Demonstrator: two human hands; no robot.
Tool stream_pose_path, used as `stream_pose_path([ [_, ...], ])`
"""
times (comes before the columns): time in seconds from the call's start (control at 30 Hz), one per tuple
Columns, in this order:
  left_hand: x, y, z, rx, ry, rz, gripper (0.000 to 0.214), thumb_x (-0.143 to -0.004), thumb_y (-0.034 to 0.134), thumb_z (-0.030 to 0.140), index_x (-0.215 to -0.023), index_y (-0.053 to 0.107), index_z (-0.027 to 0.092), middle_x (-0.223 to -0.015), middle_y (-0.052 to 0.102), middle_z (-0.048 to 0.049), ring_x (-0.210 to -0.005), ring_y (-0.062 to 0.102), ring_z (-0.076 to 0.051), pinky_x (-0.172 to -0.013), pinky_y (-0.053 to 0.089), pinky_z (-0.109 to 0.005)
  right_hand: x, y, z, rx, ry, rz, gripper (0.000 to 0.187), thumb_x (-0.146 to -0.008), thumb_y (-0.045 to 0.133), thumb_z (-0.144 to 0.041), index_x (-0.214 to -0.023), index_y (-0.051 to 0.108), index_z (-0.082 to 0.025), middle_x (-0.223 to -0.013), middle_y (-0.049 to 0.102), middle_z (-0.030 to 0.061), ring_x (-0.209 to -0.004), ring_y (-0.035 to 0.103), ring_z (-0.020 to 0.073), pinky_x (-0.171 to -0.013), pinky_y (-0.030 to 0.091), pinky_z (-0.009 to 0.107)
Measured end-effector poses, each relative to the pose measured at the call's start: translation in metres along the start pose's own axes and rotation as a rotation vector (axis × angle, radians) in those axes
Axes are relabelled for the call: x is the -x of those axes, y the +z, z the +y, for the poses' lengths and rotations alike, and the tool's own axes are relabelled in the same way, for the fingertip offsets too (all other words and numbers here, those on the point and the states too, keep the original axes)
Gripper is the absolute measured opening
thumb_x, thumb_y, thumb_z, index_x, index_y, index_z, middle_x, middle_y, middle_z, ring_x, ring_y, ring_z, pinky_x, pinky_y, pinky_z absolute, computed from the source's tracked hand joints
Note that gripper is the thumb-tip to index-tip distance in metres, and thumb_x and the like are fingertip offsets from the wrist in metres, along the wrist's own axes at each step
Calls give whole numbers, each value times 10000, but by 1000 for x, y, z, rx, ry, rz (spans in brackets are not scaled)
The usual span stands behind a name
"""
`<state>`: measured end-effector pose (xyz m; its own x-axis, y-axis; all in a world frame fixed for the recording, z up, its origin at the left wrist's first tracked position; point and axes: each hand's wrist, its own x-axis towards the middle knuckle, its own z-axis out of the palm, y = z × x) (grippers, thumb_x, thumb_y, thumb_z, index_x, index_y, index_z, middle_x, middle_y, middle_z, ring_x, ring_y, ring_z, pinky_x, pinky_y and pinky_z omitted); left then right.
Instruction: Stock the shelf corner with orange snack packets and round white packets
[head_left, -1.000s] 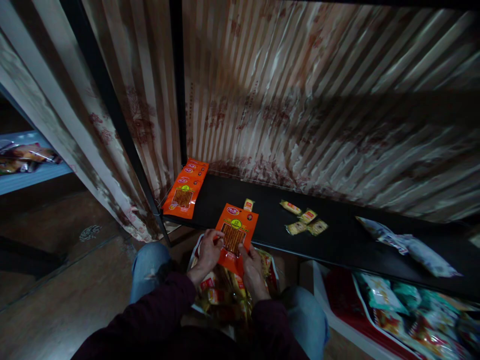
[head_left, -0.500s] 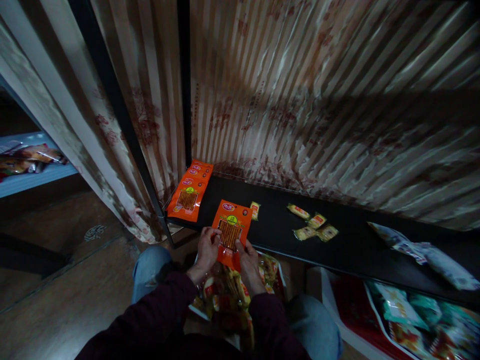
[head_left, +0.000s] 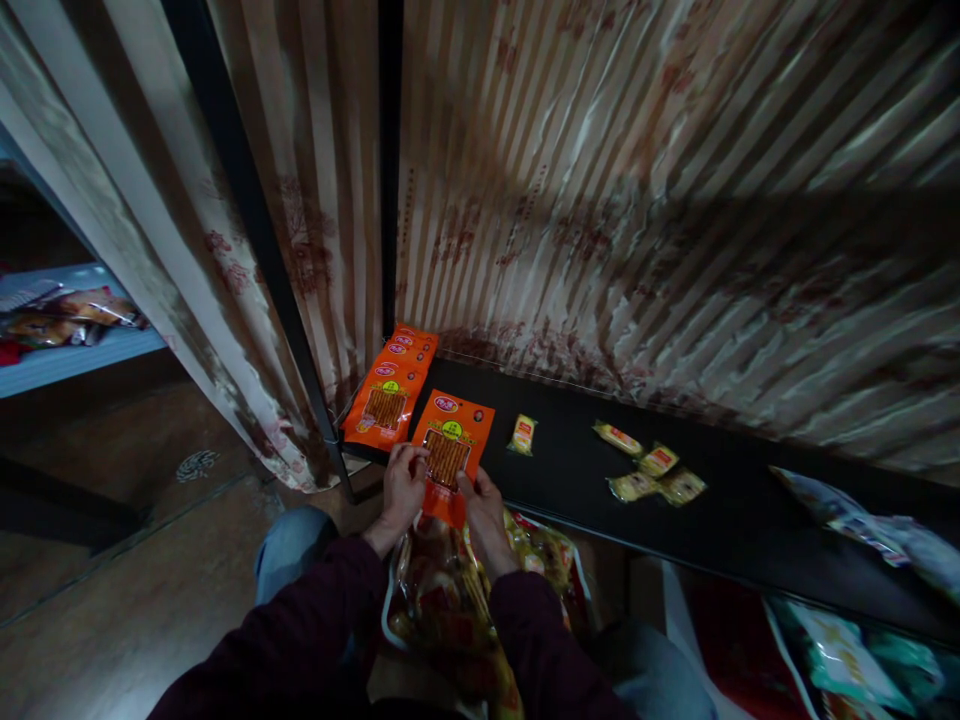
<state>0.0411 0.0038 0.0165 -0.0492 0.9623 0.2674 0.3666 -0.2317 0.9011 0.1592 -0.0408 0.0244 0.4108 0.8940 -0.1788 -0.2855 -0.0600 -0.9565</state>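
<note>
rear: a pleated fabric curtain in beige and brown stripes (head_left: 525, 200), printed with reddish floral motifs; folds upright at left, slanting at right, where a broad shadow crosses. left: a paler, loosely gathered cloth drape (head_left: 172, 280), its hem near the floor. two slim black straight posts, one at the rear corner (head_left: 390, 180), one nearer and tilted in view (head_left: 251, 210), flank a long, flat black shelf (head_left: 562, 470). far left: a pale blue ridged shelf (head_left: 82, 360). below: a smooth brown floor (head_left: 150, 590) bearing a pale rounded motif (head_left: 196, 465) and a thin dark seam. lighting dim; a whitish sheen marks the floor at lower left.
</note>
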Motion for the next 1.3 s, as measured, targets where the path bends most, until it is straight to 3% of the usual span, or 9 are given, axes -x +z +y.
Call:
stream_pose_path([
  [0.2,-21,-12,-12,-35,38,52,215,-788,449,93,-835,620,214,-887,587,-27,-889,588,-166,-878,479,-323,-13,19,3,42,-41,-70,336,-679,656,-376,-963,659,-195,-909,728,19,-787,654,176,-766,512,297],
  [0.57,-57,-33,-26,-189,39,113,218,-787,452,123,-865,629,224,-989,601,-55,-970,595,-201,-904,481,-352,-41,59,6,146,-91,-70,309,-681,609,-347,-950,672,-208,-912,729,5,-791,654,181,-784,509,302],
  [1.07,-79,-47,-42,-399,34,142,229,-812,438,129,-912,624,218,-1006,615,-77,-962,593,-232,-884,477,-358,-68,90,20,208,-88,-147,306,-693,576,-325,-958,678,-210,-926,727,7,-791,656,184,-762,507,296],
  [1.3,-84,-50,-51,-467,41,152,218,-811,451,125,-907,618,227,-987,614,-70,-983,580,-239,-877,466,-352,-82,98,34,241,-87,-112,300,-662,603,-340,-930,698,-245,-890,729,-2,-832,656,201,-783,512,317],
])
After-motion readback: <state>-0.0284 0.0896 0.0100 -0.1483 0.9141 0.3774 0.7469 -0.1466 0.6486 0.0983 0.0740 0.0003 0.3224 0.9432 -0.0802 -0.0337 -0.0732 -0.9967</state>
